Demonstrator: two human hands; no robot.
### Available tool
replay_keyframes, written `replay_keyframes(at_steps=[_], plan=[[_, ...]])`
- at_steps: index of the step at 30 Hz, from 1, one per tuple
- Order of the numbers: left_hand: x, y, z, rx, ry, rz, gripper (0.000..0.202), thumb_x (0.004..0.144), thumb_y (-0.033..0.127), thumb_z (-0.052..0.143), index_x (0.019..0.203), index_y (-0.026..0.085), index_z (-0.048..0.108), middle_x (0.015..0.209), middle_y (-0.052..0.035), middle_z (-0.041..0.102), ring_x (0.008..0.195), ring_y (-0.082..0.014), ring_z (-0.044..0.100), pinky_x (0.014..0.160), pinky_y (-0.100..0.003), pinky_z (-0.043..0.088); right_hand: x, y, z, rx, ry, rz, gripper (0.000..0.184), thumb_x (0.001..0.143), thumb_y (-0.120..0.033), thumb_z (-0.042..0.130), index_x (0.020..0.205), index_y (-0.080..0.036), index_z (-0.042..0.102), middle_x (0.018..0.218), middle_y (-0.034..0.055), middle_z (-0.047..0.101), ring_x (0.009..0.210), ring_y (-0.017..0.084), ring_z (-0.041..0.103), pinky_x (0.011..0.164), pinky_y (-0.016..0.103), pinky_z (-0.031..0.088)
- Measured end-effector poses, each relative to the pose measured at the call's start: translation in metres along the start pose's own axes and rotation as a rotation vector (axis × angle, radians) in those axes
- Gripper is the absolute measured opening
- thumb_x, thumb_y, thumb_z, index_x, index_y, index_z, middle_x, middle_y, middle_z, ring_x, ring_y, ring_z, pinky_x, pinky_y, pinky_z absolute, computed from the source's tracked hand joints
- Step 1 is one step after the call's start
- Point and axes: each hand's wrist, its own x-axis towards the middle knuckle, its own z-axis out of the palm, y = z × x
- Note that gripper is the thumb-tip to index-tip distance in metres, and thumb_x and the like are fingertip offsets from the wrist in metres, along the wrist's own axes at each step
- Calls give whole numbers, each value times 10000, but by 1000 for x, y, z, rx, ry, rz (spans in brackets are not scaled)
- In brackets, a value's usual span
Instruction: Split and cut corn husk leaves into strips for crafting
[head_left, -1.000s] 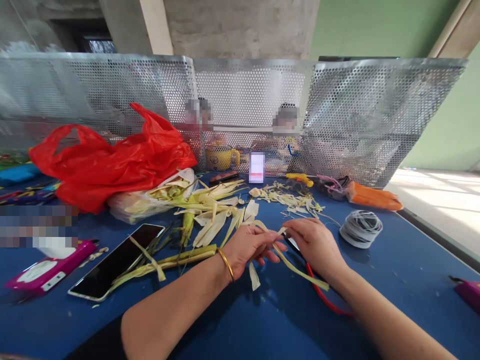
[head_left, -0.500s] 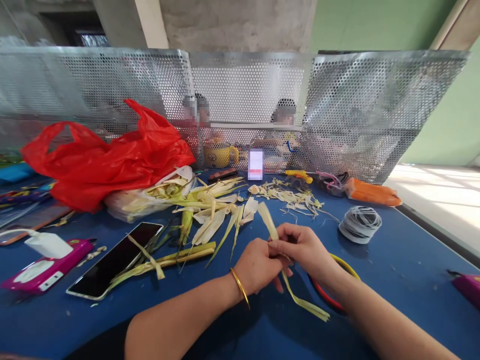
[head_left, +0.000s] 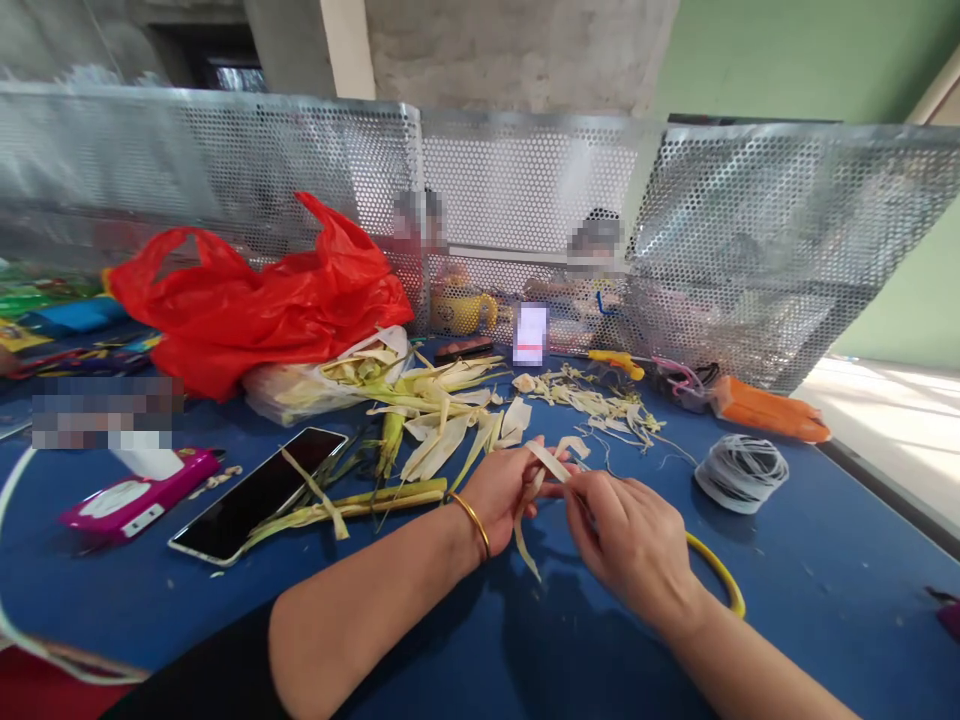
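A pale strip of dried corn husk (head_left: pixel 550 462) runs between my two hands over the blue table. My left hand (head_left: pixel 502 492), with a gold bangle at the wrist, is closed on the strip, and one end dangles below its fingers. Pressed together, the fingertips of my right hand (head_left: pixel 634 530) pinch the strip on the other side; their exact grip is partly hidden. Just left of my left hand lie loose corn husks (head_left: pixel 431 450) and a long greenish stalk piece (head_left: pixel 397 497). A yellow ring (head_left: pixel 727 580) shows partly behind my right wrist.
A dark phone (head_left: pixel 247 510) and a purple power strip (head_left: pixel 150 495) lie left. Behind are a red plastic bag (head_left: pixel 262 310), husk scraps (head_left: pixel 600 400) and a lit phone (head_left: pixel 530 340). Right stand a grey twine roll (head_left: pixel 742 475) and orange packet (head_left: pixel 772 408). People sit beyond the perforated metal screen (head_left: pixel 525 180).
My right hand has turned palm-down and moved right and down, a little away from my left. The strip now stretches between them. The view has shifted left.
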Motion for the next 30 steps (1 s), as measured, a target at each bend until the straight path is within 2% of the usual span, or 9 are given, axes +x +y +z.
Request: replay_keyframes(at_steps=[4,6,11,13,15,18,23,27,30], plan=[[0,1,2,-85,56,76,235,830,343,577,910,143,671,951,-98,723,736,-120,681,358,-129,279,1,-3,1,-4,-29,21,184,914,-190,460,755,-196,552,610,35,636,534,146,564,563,282,343],[0,2,2,-129,60,100,225,856,313,552,932,137,671,950,-100,721,726,-124,684,356,-131,308,1,-5,6,158,-113,170,165,917,-219,443,784,-205,539,631,32,654,531,151,587,539,270,359],[1,7,-1,-284,22,17,201,887,248,525,927,111,666,943,-102,719,651,-105,672,454,-144,475,0,-7,24,952,-396,702,178,925,-356,401,838,-219,474,733,17,693,489,146,627,478,247,448],[1,8,-1,-325,27,12,188,889,207,516,921,91,661,936,-108,719,639,-102,670,505,-159,519,-1,-5,26,952,-397,739,220,918,-386,406,796,-216,476,681,15,680,470,147,615,473,247,446],[1,10,-2,-341,39,36,187,892,176,501,921,76,656,927,-112,718,652,-108,675,546,-172,543,-3,-3,24,649,-337,622,249,906,-390,446,737,-214,492,598,8,641,477,152,597,473,241,405],[1,10,-2,-325,46,67,183,889,181,510,909,77,658,908,-109,716,690,-124,685,569,-179,551,-4,-3,15,228,-214,273,207,902,-334,492,752,-202,546,564,2,596,495,146,564,486,246,354],[1,4,2,-299,50,56,166,877,216,532,897,110,660,924,-101,715,718,-134,683,619,-201,549,4,-5,8,127,-225,-233,258,933,-143,394,1086,-197,595,886,70,652,788,197,596,706,316,444],[1,-6,6,-253,16,2,163,851,252,588,871,113,671,889,-96,712,726,-121,670,644,-178,518,6,-5,9,160,-225,-323,235,942,-138,394,975,-180,623,878,82,640,868,215,573,847,380,439],[1,-11,6,-232,-49,7,167,836,263,612,843,110,678,840,-83,708,699,-104,653,610,-155,494,4,-1,10,326,-122,-118,208,936,-150,407,885,-196,604,875,70,635,852,203,573,788,348,448]])
